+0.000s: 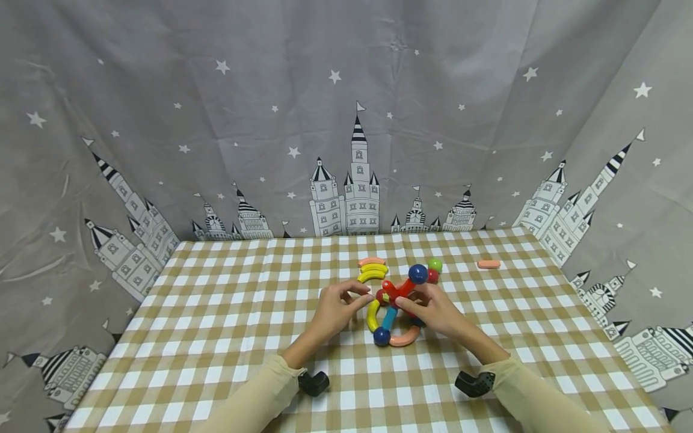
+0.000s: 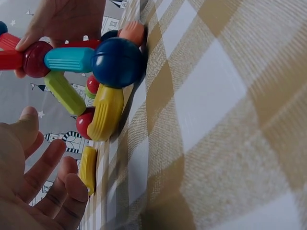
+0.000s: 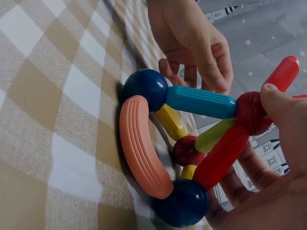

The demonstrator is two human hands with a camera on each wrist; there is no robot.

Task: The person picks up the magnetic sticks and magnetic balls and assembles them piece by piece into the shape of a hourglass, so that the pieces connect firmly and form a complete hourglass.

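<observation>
A ball-and-stick toy structure stands on the checked tablecloth. Its base joins a dark blue ball [image 2: 117, 62], a salmon curved stick [image 3: 141, 148], a yellow curved stick [image 2: 106, 112] and a lower red ball [image 2: 82, 122]. Turquoise [image 3: 200, 101], green [image 2: 64, 93] and red sticks [image 3: 223, 158] rise to an upper red ball [image 3: 249, 111]. My right hand [image 1: 438, 313] holds that upper ball, thumb against it. Above it, red sticks spread outward, one tipped by a blue ball [image 1: 418, 273]. My left hand [image 1: 335, 310] hovers beside the structure, fingers loosely bent with nothing in them.
Behind the structure lie yellow curved sticks [image 1: 373, 270] and a salmon curved stick [image 1: 372, 261]. A green ball [image 1: 435, 264] and a red ball [image 1: 433, 276] sit at back right. Farther right is a straight salmon stick [image 1: 489, 264]. A grey castle-print curtain [image 1: 260, 132] surrounds the table.
</observation>
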